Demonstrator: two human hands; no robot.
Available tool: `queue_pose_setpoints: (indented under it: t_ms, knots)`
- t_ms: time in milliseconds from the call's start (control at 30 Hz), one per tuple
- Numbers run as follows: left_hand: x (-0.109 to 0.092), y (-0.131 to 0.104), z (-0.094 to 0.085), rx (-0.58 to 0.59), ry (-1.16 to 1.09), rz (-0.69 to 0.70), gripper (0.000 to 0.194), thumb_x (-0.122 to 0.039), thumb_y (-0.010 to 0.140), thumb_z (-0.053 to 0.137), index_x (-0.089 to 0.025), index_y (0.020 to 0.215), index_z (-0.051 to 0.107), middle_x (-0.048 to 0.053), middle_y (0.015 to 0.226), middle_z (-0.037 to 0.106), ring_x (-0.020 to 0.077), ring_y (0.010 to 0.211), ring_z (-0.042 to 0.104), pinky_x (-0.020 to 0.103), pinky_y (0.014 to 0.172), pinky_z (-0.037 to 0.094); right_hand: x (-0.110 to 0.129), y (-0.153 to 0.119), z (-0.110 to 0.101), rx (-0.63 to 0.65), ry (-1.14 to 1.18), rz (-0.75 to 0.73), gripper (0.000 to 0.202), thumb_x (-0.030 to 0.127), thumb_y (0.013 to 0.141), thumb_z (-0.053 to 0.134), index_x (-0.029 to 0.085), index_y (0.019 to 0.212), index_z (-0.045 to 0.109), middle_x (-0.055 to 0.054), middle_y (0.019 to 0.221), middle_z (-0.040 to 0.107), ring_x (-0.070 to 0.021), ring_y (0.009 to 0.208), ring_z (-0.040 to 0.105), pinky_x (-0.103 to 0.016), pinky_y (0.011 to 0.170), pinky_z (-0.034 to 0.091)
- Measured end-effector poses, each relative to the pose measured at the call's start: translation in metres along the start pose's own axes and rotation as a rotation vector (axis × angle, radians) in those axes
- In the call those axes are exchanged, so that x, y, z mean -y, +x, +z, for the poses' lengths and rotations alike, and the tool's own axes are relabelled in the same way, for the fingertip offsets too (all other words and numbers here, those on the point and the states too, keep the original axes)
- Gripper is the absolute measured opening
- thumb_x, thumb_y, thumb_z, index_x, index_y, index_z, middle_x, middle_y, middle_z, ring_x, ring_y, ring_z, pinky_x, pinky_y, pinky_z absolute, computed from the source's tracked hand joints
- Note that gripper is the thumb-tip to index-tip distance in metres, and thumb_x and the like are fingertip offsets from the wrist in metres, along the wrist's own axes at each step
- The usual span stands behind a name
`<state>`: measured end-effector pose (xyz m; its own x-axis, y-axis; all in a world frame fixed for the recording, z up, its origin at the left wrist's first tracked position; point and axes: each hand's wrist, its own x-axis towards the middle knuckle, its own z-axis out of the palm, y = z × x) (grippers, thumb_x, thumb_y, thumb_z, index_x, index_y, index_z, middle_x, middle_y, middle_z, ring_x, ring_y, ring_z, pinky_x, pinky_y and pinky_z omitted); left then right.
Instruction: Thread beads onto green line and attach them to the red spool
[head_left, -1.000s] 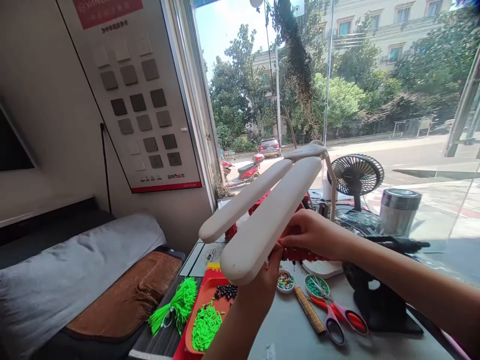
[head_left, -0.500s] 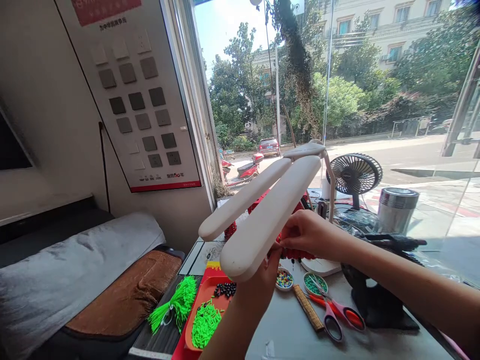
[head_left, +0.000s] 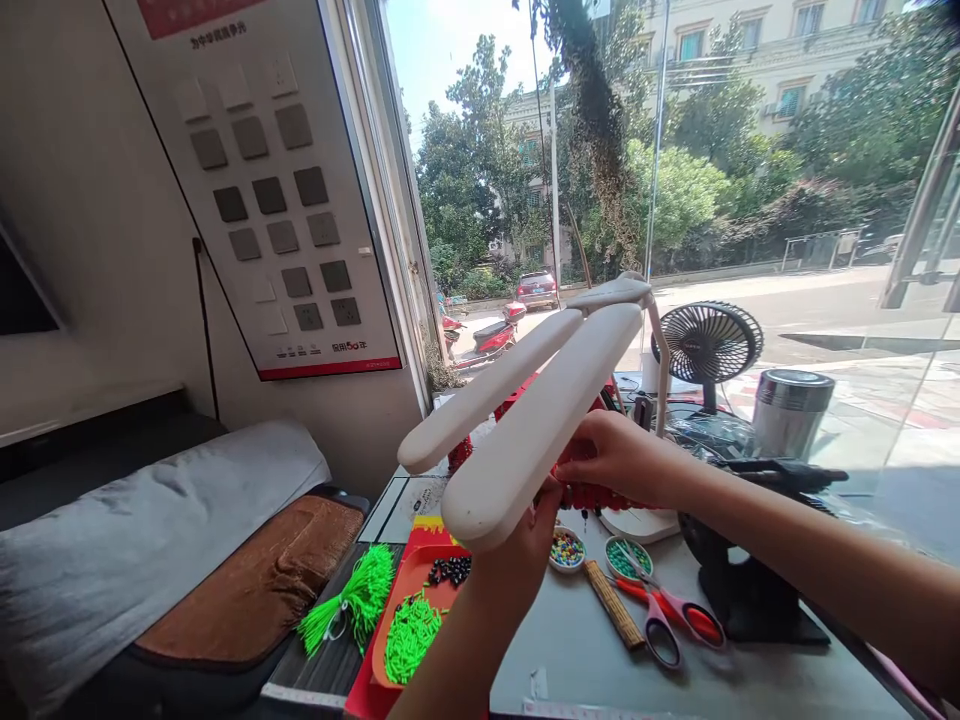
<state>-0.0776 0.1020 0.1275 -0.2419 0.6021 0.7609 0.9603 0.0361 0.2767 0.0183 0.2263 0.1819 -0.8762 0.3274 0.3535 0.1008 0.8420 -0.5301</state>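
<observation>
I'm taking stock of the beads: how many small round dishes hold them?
2 visible. One dish of multicoloured beads sits just right of the left hand; the green-bead dish is further right, by the scissors. The hands could hide others.

Along the near edge of the table (head_left: 555, 640), below-right of the left hand (head_left: 523, 548), a pale strip (head_left: 577, 711) has come into view.

"为中华民族争光" and "保用50年" on wall panel (head_left: 289, 214)

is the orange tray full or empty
Neither: green pieces and black beads lie in the orange tray, with bare orange showing; the left forearm hides part.
</observation>
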Motion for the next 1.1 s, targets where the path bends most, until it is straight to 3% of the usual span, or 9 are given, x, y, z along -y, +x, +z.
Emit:
queue_pose_setpoints:
  t_ms: [367, 533, 700, 900, 1100]
  knots:
    - [-0.001, 0.003, -0.005, 0.056, -0.138, -0.029, 0.017, -0.018, 0.078, 0.052, -0.026, 0.071, 0.065, 0.002, 0.088, 0.071, 0.0233, 0.102, 0.059, 0.042, 0.091, 0.044, -0.004, -0.001, 0.006, -0.053, -0.087, -0.048, 0.008, 0.022, 0.068, 0.063, 0.018, 0.074, 0.068, 0.002, 0.056, 0.056, -0.0121, 0.055, 0.047, -0.023, 0.051, 0.034]
    - [0.008, 0.010, -0.006, 0.097, -0.225, -0.074, 0.012, -0.020, 0.074, 0.056, -0.026, 0.072, 0.066, 0.001, 0.093, 0.070, 0.0251, 0.103, 0.057, 0.041, 0.091, 0.044, 0.003, -0.024, 0.006, -0.155, -0.105, -0.098, 0.009, 0.020, 0.079, 0.053, 0.018, 0.074, 0.059, 0.003, 0.061, 0.055, -0.0114, 0.057, 0.047, -0.023, 0.053, 0.036]
    - [0.017, 0.016, -0.001, 0.151, -0.326, -0.126, 0.012, -0.024, 0.075, 0.055, -0.027, 0.077, 0.067, 0.001, 0.083, 0.070, 0.0240, 0.093, 0.060, 0.038, 0.087, 0.046, -0.006, -0.048, 0.030, -0.365, -0.539, -0.426, 0.020, 0.015, 0.087, 0.045, 0.018, 0.072, 0.058, -0.001, 0.069, 0.058, -0.0150, 0.067, 0.050, -0.027, 0.063, 0.038]
    - [0.019, 0.016, 0.003, 0.150, -0.435, -0.169, 0.011, -0.024, 0.073, 0.056, -0.025, 0.077, 0.066, 0.002, 0.079, 0.069, 0.0237, 0.085, 0.059, 0.039, 0.086, 0.044, -0.006, -0.049, 0.050, -0.492, -0.786, -0.495, 0.023, 0.006, 0.081, 0.046, 0.016, 0.065, 0.058, -0.002, 0.061, 0.055, -0.0171, 0.058, 0.048, -0.030, 0.059, 0.032]
    - [0.014, 0.019, -0.003, 0.155, -0.543, -0.210, 0.007, -0.019, 0.068, 0.060, -0.025, 0.067, 0.063, 0.000, 0.067, 0.065, 0.0206, 0.075, 0.058, 0.036, 0.081, 0.044, 0.021, -0.042, 0.054, -0.503, -0.940, -0.376, 0.022, -0.004, 0.060, 0.050, 0.017, 0.053, 0.054, -0.003, 0.052, 0.054, -0.0172, 0.049, 0.048, -0.030, 0.049, 0.027]
